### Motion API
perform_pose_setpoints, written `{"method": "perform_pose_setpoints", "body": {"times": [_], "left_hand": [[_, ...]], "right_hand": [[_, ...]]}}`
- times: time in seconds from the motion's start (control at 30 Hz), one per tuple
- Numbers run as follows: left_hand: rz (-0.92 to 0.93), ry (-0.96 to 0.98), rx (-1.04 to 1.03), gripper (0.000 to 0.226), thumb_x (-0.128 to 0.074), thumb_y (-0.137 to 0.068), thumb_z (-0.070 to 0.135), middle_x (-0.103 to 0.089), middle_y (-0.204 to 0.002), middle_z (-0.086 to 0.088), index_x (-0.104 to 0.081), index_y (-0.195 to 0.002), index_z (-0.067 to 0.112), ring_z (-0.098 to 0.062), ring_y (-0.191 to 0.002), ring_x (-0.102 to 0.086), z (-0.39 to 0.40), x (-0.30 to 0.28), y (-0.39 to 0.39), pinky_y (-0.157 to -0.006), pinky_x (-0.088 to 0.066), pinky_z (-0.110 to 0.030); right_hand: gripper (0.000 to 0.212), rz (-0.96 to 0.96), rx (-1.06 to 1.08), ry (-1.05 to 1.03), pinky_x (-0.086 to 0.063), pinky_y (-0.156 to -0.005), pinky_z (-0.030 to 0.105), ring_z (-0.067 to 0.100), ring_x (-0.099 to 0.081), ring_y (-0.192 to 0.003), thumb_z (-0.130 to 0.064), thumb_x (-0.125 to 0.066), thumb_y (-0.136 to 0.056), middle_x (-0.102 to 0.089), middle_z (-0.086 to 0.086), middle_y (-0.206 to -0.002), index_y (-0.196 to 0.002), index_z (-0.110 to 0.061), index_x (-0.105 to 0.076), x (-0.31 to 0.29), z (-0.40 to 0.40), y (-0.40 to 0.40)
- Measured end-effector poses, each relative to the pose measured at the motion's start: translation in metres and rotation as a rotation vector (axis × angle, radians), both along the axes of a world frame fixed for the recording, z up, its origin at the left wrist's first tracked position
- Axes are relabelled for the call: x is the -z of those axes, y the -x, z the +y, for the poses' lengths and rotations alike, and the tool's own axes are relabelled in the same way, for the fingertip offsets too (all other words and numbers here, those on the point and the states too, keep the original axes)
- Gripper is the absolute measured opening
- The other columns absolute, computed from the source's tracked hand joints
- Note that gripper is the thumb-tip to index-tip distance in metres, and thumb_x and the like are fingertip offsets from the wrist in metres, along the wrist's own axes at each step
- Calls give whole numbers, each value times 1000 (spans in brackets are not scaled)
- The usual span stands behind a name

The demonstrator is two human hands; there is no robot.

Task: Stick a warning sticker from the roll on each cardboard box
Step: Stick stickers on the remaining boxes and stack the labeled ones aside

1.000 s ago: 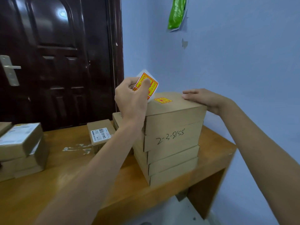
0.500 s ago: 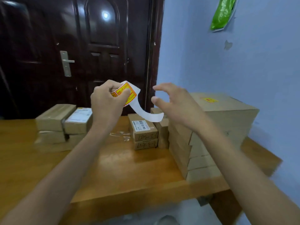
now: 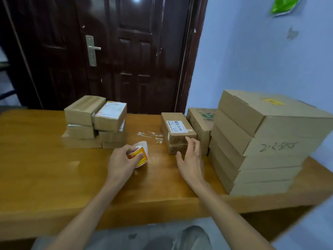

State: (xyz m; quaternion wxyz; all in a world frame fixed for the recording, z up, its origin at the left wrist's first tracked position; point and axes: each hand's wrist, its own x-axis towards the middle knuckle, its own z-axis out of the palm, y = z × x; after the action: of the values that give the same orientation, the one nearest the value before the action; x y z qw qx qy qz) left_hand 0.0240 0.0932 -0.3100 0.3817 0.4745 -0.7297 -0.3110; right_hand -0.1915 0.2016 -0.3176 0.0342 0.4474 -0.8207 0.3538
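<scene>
Left hand (image 3: 122, 162) grips the sticker roll (image 3: 139, 154) near the table (image 3: 45, 174) centre — right hand (image 3: 191, 159), fingers spread, reaches toward small boxes (image 3: 177, 132).

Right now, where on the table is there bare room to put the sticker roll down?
Bare wood lies along the table's near edge, left of the left hand holding the sticker roll. The middle strip between the left box pile and small boxes is narrower. The tall stack crowds the right.
</scene>
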Motion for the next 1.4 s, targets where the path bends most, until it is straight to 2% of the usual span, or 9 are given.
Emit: {"method": "perform_pose_setpoints", "body": {"times": [0.13,0.27,0.4,0.53,0.7,0.9,1.03,1.27,1.4], "left_hand": [[-157,-1,83,64,-81,-88,38,-66,-112,5,-47,-142,34,-18,-106,-63,-9,-13,17,-86,-59,-43],[-418,79,186,57,-75,-90,47,-64,-110,5,-48,-139,47,-18,-115,-59,-17,-27,49,-85,-57,-42],[-553,137,231,65,-75,-89,44,-68,-124,-1,-48,-147,36,-23,-120,-60,-24,-38,79,-89,-57,-42],[-693,55,311,68,-75,-91,43,-64,-140,-1,-50,-152,25,-25,-123,-61,-37,-55,98,-93,-55,-41],[-733,-24,436,65,-76,-92,34,-63,-141,-5,-53,-151,19,-25,-121,-62,-45,-65,108,-95,-54,-37],[-764,-127,542,68,-78,-90,30,-62,-124,2,-50,-152,23,-21,-110,-63,-58,-78,106,-91,-55,-33],[-704,-279,561,76,-79,-91,24,-58,-127,-1,-42,-158,25,-26,-114,-63,-68,-76,97,-93,-59,-38],[-581,-505,528,85,-82,-88,20,-66,-124,-5,-38,-160,28,-22,-101,-69,-77,-74,96,-76,-61,-34],[-574,-544,545,96,-82,-87,18,-63,-134,-9,-27,-164,32,-19,-95,-68,-72,-77,98,-75,-62,-36]], "right_hand": [[71,-92,56,55,-48,-100,27,18,-48,-141,-26,-61,-103,-25,-2,-167,-163,-23,-23,5,-4,1],[66,-184,92,142,-40,-101,23,17,-47,-143,-23,-60,-105,-36,-3,-164,-162,-25,-27,5,-2,0],[64,-282,60,209,-43,-107,28,18,-49,-142,-19,-61,-103,-44,-4,-162,-158,-29,-31,9,-1,6],[64,-420,57,243,-42,-107,29,17,-48,-143,-20,-61,-103,-51,-5,-158,-158,-34,-31,8,-1,9],[61,-463,74,250,-42,-106,31,18,-46,-143,-22,-60,-103,-49,-4,-157,-157,-34,-35,9,-1,12],[52,-229,21,81,-39,-110,32,16,-43,-141,-36,-60,-103,-47,-6,-152,-152,-40,-41,14,-3,11],[49,-281,-51,187,-45,-112,35,11,-45,-139,-26,-61,-103,-48,-7,-150,-148,-33,-42,9,-4,10],[92,-475,-121,77,-32,-123,49,22,-25,-159,-31,-64,-104,-20,-7,-175,-167,-40,2,8,-6,9],[97,-473,-155,45,-26,-125,48,21,-16,-162,-35,-64,-104,-11,-10,-177,-167,-40,11,6,-6,11]]}}
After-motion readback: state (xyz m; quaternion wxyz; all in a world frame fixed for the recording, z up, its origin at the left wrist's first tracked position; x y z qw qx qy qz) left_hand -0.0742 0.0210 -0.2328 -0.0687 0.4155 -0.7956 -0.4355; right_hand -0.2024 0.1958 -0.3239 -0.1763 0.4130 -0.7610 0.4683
